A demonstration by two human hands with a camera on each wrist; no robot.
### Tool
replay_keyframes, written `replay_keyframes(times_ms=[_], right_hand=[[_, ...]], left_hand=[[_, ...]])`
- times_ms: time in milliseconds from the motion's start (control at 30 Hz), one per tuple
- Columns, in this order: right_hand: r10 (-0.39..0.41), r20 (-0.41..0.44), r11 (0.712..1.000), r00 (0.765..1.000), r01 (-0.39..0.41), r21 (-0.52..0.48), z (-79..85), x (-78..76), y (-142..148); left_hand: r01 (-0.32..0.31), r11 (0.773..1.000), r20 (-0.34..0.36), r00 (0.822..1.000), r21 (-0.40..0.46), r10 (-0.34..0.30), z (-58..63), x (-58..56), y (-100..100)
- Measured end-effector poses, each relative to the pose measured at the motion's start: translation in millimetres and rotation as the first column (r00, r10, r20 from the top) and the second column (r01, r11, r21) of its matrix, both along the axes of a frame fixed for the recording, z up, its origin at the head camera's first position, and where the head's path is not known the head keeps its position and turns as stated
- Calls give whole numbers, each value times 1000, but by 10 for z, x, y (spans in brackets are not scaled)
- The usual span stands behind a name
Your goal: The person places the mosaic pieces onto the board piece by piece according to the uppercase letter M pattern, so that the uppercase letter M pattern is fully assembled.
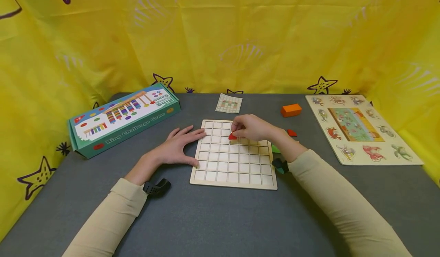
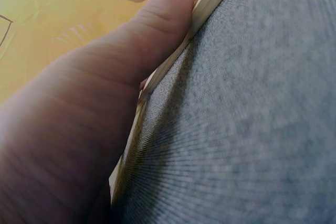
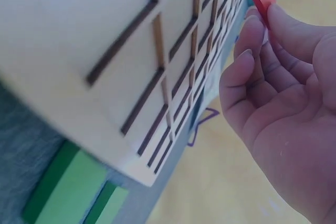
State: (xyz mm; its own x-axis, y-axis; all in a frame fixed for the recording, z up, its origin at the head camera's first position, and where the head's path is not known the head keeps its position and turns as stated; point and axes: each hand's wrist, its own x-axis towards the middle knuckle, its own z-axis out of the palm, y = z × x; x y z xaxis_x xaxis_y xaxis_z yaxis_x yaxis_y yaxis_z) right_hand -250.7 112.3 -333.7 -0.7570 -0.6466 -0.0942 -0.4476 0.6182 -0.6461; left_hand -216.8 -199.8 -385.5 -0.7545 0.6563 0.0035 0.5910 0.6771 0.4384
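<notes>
"Grip? Tell me what you have from your seat."

"My head view puts the right hand [image 1: 252, 127] over the far part of the gridded board [image 1: 232, 168], thumb and fingertips pinching a red piece [image 1: 232, 136]. Whether its lower edge touches the wood, I can't tell."

"And the left hand [image 1: 177, 146]?"

"Fingers spread wide along the board's left edge, thumb on the rim. It grasps nothing; I'd call it a brace."

"How would you work this bit well?"

"I'd leave that brace alone, since a sliding board would throw the cells out of line. I'd turn the piece until a straight side agrees with a cell wall, lower it flat rather than corner first, and loosen the pinch only once it sits level. The fingers hide some cells from above, so I'd check alignment in my right wrist view too."

"How does the piece look close up?"

"Plain red, flat-faced and fairly thick, one side wall a darker shade. It narrows towards the pinch, and the fingers cover part of it, so I can't give you the full outline. The board is pale wood, divided into square cells by narrow strips with darker sides."
</notes>
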Motion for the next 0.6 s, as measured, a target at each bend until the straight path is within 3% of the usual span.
replay_keyframes(times_ms=[267, 600], right_hand=[[12, 0, 1000, 1000, -12, -12, 28, -65, -182], [17, -14, 1000, 1000, -17, 0, -48, -109, -385]], left_hand=[[-5, 1000, 3, 1000, -6, 5, -2, 7, -8], [-3, 1000, -13, 1000, -1, 3, -16, 5, -10]])
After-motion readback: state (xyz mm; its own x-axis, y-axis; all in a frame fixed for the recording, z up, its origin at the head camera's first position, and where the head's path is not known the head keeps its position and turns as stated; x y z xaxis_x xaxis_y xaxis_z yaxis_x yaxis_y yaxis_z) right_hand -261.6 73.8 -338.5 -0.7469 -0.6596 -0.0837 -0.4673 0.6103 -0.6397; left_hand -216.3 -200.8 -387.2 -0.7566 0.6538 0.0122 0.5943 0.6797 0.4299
